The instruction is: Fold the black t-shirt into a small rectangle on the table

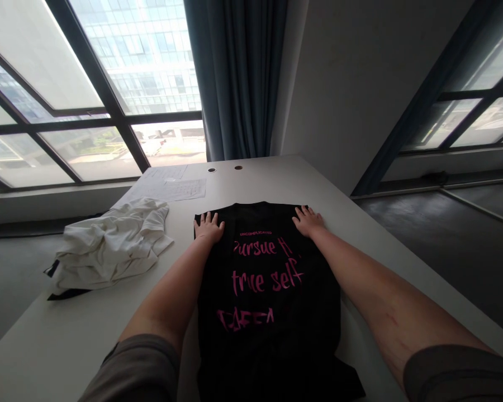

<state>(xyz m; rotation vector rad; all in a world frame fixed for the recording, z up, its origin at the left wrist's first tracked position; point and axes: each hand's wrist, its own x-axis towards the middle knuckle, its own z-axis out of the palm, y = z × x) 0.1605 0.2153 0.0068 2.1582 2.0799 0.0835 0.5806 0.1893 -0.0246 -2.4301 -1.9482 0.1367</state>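
Observation:
A black T-shirt (268, 312) with pink lettering lies folded into a long strip on the white table (360, 234), running away from me. My left hand (208, 228) rests flat on its far left corner, fingers spread. At the far right corner, my right hand (308, 221) lies flat as well, fingers stretched out. Both hands press on the cloth and grip nothing.
A crumpled white garment (113, 245) sits on the table's left side, over something dark. Sheets of paper (171, 187) lie farther back, near two round cable holes (225, 168). Windows and a dark curtain (238, 78) stand behind the table. The table's right edge drops to grey floor.

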